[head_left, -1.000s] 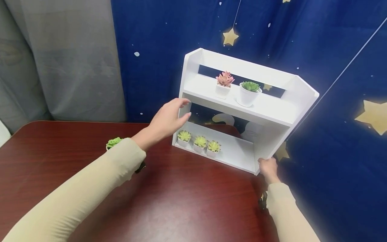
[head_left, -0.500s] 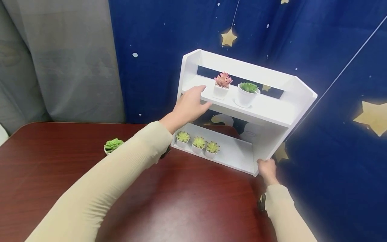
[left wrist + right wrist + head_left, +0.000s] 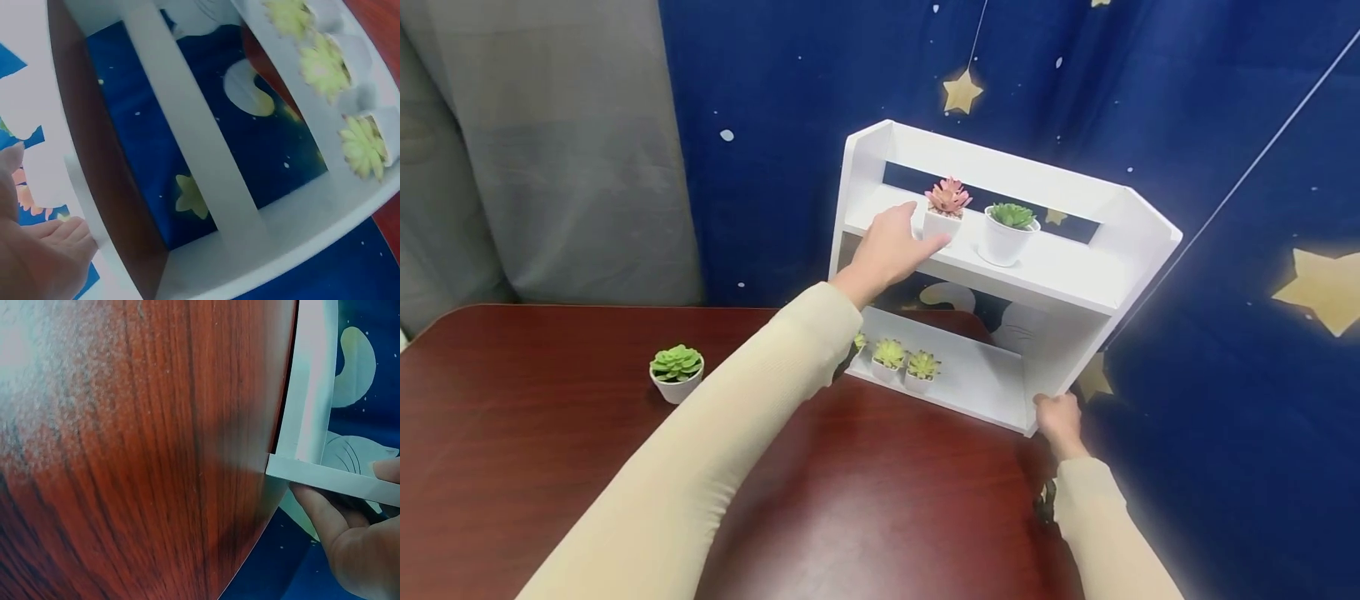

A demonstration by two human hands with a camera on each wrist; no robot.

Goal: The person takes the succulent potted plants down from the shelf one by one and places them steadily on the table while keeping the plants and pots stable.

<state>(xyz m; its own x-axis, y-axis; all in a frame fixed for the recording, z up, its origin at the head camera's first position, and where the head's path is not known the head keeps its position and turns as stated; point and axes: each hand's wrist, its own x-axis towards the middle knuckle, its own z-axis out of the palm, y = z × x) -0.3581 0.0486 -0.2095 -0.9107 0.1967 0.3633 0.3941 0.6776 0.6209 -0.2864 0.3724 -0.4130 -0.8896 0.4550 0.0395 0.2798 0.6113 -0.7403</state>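
Note:
A white two-tier shelf (image 3: 1067,271) stands on the table. On its upper board sit a pink succulent (image 3: 949,200) in a square white pot and a green succulent (image 3: 1011,218) in a round white pot. My left hand (image 3: 891,248) reaches over that board, thumb and fingers spread around the left side of the pink succulent's pot. The left wrist view shows this left hand (image 3: 47,253) with a gap between thumb and fingers. Low on the shelf's right side panel (image 3: 334,478), my right hand (image 3: 359,540) grips its edge, thumb on one face and fingers on the other.
Three small yellow-green succulents (image 3: 889,353) line the lower board's left part, one partly hidden by the left sleeve. Another green succulent (image 3: 676,373) in a white pot stands on the brown table (image 3: 535,467). A blue star-patterned curtain (image 3: 775,167) hangs close behind.
My left hand has moved right from the shelf's left side to the pink succulent's pot. The potted succulent on the table shows fully from behind the sleeve. My right hand keeps its grip.

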